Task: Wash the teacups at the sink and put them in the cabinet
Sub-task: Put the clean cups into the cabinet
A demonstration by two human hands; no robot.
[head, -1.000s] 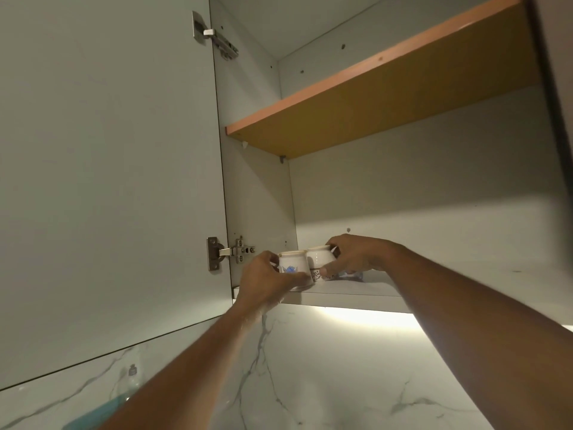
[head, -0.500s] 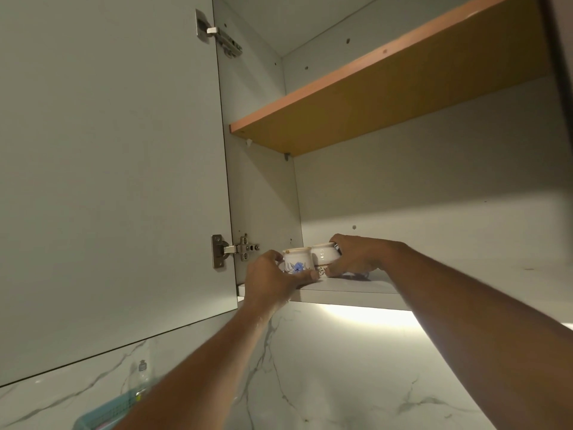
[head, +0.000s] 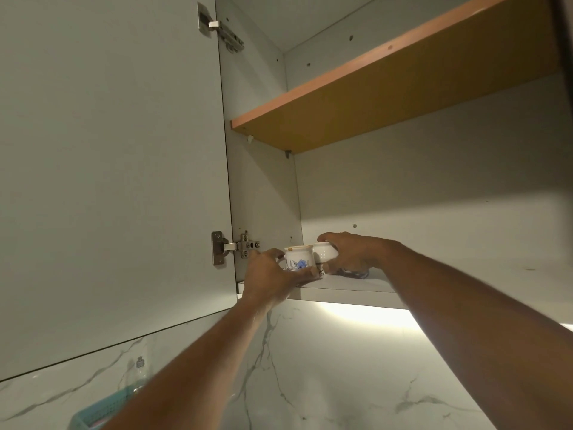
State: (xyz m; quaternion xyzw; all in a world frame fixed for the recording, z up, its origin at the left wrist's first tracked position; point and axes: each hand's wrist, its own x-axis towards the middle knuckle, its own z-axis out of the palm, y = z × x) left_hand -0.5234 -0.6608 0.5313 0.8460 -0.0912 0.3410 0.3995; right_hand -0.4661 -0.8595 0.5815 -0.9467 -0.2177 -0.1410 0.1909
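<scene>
Glossy glazed ceramic teacups (head: 299, 259); matt laminate cabinet door (head: 108, 166); shiny metal hinge (head: 235, 247); polished marble wall (head: 325, 367)

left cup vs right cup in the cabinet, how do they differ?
Print: the left cup shows a blue flower; the right cup looks plain white where visible. Cover: the left cup is mostly in view, gripped by the left hand from its left; the right cup is largely hidden by the right hand, which reaches over its rim. Shared: both white, upright, side by side at the front-left of the bottom shelf.
</scene>
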